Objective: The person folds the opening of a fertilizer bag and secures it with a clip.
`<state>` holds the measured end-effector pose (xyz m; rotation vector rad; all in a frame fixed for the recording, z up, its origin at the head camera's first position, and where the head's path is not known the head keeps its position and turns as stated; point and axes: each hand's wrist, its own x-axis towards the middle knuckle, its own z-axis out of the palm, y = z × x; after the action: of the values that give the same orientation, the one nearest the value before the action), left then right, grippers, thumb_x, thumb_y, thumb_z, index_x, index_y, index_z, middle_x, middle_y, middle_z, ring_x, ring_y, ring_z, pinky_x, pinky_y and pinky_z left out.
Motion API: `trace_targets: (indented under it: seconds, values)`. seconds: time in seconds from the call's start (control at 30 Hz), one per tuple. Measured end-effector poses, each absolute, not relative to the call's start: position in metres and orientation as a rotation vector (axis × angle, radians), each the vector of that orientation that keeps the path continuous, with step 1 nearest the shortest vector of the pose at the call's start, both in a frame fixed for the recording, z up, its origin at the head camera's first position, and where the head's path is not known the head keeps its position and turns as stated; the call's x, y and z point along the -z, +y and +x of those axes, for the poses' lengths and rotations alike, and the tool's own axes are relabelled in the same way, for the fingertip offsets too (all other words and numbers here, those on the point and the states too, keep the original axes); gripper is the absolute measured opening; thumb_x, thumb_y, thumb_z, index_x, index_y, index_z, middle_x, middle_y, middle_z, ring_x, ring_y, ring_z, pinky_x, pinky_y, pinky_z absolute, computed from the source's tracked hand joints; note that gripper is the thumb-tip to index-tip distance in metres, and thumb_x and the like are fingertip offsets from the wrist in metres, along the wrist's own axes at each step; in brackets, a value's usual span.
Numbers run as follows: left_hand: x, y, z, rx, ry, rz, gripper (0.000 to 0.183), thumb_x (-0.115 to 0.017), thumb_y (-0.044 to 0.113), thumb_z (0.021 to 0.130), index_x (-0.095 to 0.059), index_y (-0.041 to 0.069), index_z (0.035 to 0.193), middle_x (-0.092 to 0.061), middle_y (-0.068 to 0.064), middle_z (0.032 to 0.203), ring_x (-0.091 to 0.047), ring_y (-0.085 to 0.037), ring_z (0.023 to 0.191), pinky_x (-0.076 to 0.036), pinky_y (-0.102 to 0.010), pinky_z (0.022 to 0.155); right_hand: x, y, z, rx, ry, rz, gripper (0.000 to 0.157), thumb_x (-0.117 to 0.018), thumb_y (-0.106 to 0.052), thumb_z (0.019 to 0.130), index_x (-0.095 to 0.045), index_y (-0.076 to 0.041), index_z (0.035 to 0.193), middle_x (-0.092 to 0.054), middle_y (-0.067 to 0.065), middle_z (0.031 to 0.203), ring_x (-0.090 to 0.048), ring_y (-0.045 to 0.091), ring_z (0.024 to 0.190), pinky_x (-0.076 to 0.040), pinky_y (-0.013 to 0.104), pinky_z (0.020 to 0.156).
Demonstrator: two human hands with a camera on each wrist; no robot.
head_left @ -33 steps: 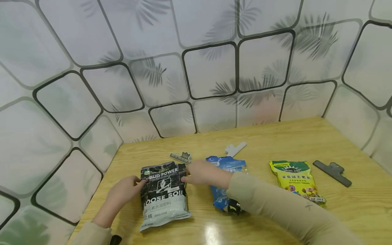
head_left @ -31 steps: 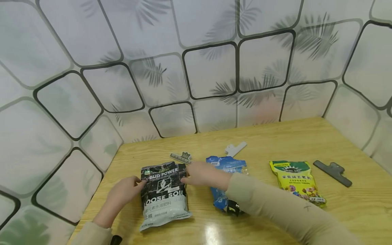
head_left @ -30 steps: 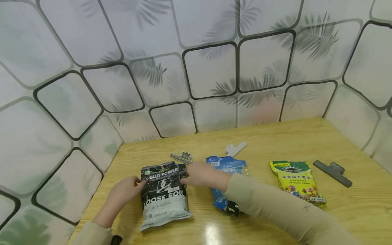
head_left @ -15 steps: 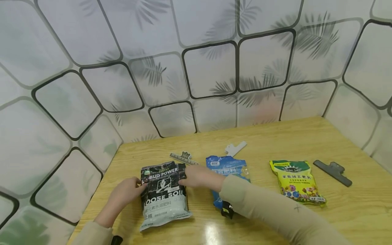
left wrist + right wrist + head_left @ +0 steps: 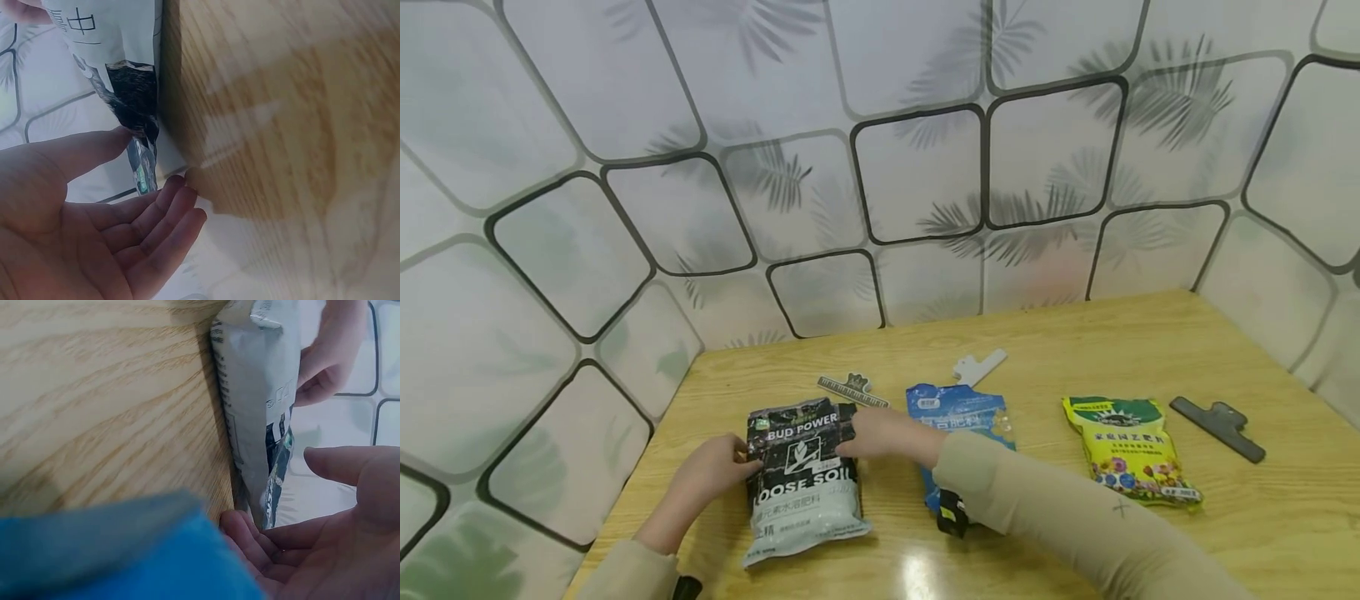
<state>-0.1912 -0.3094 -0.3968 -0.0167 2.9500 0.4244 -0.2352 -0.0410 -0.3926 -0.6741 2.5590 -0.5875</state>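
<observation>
A black-and-white fertilizer bag point(image 5: 805, 500) marked "LOOSE SOIL" lies on the table between both hands in the head view. My left hand point(image 5: 711, 467) is at its left edge, the thumb tip touching the black upper part. Its other fingers point(image 5: 156, 237) extend loosely by that edge in the left wrist view. My right hand point(image 5: 883, 433) is at the upper right edge. In the right wrist view its fingertips meet the bag's point(image 5: 256, 412) upper end, while the thumb point(image 5: 331, 462) stays apart from it.
A blue fertilizer bag point(image 5: 955, 408) lies partly under my right forearm. Further right are a yellow fertilizer bag point(image 5: 1131, 450) and a dark grey clip point(image 5: 1217, 425). A piano-key-patterned clip point(image 5: 853, 389) and a white clip point(image 5: 981, 367) lie behind the bags. Patterned curtain point(image 5: 925, 175) surrounds the table.
My right hand and forearm have shifted slightly left, uncovering more of the blue bag and the clip. The left thumb has moved a little down the bag's edge. The bag stays in place.
</observation>
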Motion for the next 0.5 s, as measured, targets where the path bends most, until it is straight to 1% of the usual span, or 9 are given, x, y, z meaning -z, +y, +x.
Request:
trace_targets:
  seconds: [0.07, 0.1, 0.17, 0.27, 0.3, 0.33, 0.4, 0.43, 0.5]
  values:
    - [0.3991, -0.3096, -0.1929, -0.441, 2.951, -0.018, 0.041, -0.081, 0.024, 0.094, -0.072, -0.012, 0.110, -0.077, -0.023, 0.101, -0.071, -0.029, 0.085, -0.061, -0.047, 0.076, 0.3937, -0.0408, -0.2364, 0.625, 2.535, -0.660, 0.041, -0.065, -0.041, 0.106, -0.076, -0.001, 0.105, -0.076, 0.016, 0.114, -0.068, 0.024, 0.091, -0.050, 0.037, 0.079]
    - [0.4005, -0.3100, -0.1935, -0.451, 2.951, -0.014, 0.039, -0.081, 0.024, 0.094, -0.072, -0.012, 0.108, -0.077, -0.021, 0.099, -0.069, -0.026, 0.082, -0.060, -0.044, 0.074, 0.3944, -0.0407, -0.2369, 0.657, 2.523, -0.648, 0.043, -0.066, -0.040, 0.105, -0.075, 0.001, 0.110, -0.077, 0.016, 0.113, -0.069, 0.024, 0.091, -0.050, 0.036, 0.081]
    - [0.4026, -0.3097, -0.1948, -0.464, 2.948, -0.017, 0.035, -0.082, 0.023, 0.094, -0.072, -0.010, 0.102, -0.075, -0.015, 0.091, -0.062, -0.021, 0.075, -0.055, -0.039, 0.068, 0.3954, -0.0405, -0.2383, 0.749, 2.479, -0.602, 0.046, -0.066, -0.039, 0.105, -0.074, 0.005, 0.116, -0.076, 0.017, 0.107, -0.068, 0.023, 0.084, -0.051, 0.033, 0.077]
    - [0.4027, -0.3075, -0.1949, -0.501, 2.936, -0.025, 0.029, -0.081, 0.021, 0.094, -0.067, -0.002, 0.084, -0.057, -0.002, 0.070, -0.046, -0.016, 0.065, -0.041, -0.030, 0.059, 0.3957, -0.0400, -0.2400, 0.935, 2.397, -0.467, 0.046, -0.068, -0.034, 0.105, -0.068, 0.007, 0.126, -0.075, 0.014, 0.098, -0.068, 0.018, 0.076, -0.056, 0.029, 0.072]
    - [0.4026, -0.3070, -0.1952, -0.510, 2.930, -0.027, 0.032, -0.081, 0.021, 0.094, -0.062, 0.001, 0.078, -0.049, 0.000, 0.065, -0.042, -0.014, 0.062, -0.037, -0.028, 0.057, 0.3956, -0.0398, -0.2406, 1.002, 2.356, -0.413, 0.042, -0.068, -0.032, 0.105, -0.067, 0.007, 0.124, -0.072, 0.012, 0.092, -0.064, 0.015, 0.070, -0.056, 0.027, 0.069]
    - [0.4019, -0.3062, -0.1959, -0.521, 2.921, -0.037, 0.034, -0.081, 0.020, 0.094, -0.059, 0.003, 0.075, -0.043, 0.002, 0.063, -0.039, -0.013, 0.060, -0.034, -0.027, 0.057, 0.3957, -0.0397, -0.2414, 1.059, 2.321, -0.360, 0.038, -0.069, -0.029, 0.105, -0.067, 0.005, 0.120, -0.071, 0.011, 0.091, -0.062, 0.014, 0.068, -0.056, 0.026, 0.065]
    - [0.4007, -0.3064, -0.1971, -0.538, 2.912, -0.037, 0.033, -0.081, 0.019, 0.094, -0.059, 0.002, 0.075, -0.041, 0.003, 0.064, -0.038, -0.013, 0.061, -0.033, -0.026, 0.057, 0.3954, -0.0393, -0.2422, 1.142, 2.268, -0.276, 0.029, -0.069, -0.026, 0.104, -0.066, 0.002, 0.113, -0.070, 0.010, 0.089, -0.063, 0.013, 0.067, -0.058, 0.026, 0.065]
    - [0.4002, -0.3074, -0.1979, -0.530, 2.912, -0.029, 0.032, -0.082, 0.019, 0.093, -0.063, -0.002, 0.078, -0.049, 0.001, 0.067, -0.042, -0.013, 0.062, -0.037, -0.027, 0.057, 0.3953, -0.0392, -0.2427, 1.174, 2.246, -0.241, 0.025, -0.069, -0.025, 0.104, -0.065, 0.000, 0.109, -0.071, 0.010, 0.088, -0.063, 0.013, 0.067, -0.060, 0.026, 0.065]
    - [0.4008, -0.3095, -0.2000, -0.548, 2.897, -0.031, 0.034, -0.083, 0.019, 0.092, -0.061, -0.001, 0.075, -0.046, 0.001, 0.065, -0.040, -0.013, 0.061, -0.037, -0.027, 0.057, 0.3969, -0.0393, -0.2437, 1.219, 2.216, -0.192, 0.025, -0.069, -0.023, 0.104, -0.066, 0.001, 0.107, -0.073, 0.012, 0.089, -0.066, 0.015, 0.069, -0.062, 0.026, 0.066]
